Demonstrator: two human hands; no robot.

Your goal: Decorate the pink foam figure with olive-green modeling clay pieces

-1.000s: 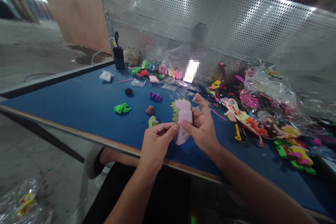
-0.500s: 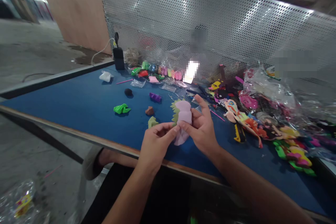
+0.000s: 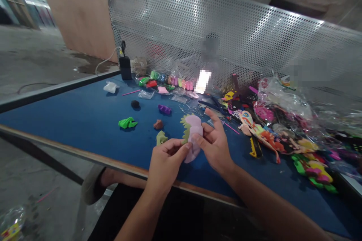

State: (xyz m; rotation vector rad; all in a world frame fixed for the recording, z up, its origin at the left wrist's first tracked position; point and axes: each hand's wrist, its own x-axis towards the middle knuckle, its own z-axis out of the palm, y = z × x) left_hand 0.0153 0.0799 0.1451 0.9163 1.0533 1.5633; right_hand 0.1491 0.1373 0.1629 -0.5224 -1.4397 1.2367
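A flat, pale lilac modelling-clay piece (image 3: 193,126) with an olive-green toothed edge along its left side is held upright above the near part of the table. My left hand (image 3: 166,160) pinches the lower part of that green edge between thumb and fingers. On the other side, my right hand (image 3: 216,145) grips the lilac part, thumb on the front and fingers partly hidden behind, with one finger raised. An olive-green clay lump (image 3: 161,138) lies just beyond my left hand. Further off are a brown lump (image 3: 158,124) and a purple lump (image 3: 164,109).
Bright green (image 3: 128,122), black (image 3: 135,104) and white (image 3: 111,87) lumps sit on the blue table (image 3: 85,109). A yellow-black cutter knife (image 3: 255,147) and a pile of coloured clay figures (image 3: 263,131) lie right. Behind stands a perforated metal screen (image 3: 169,19).
The camera view has tilted up slightly, so the table things appear lower and a little further left. Both hands keep their hold on the clay piece, with little movement.
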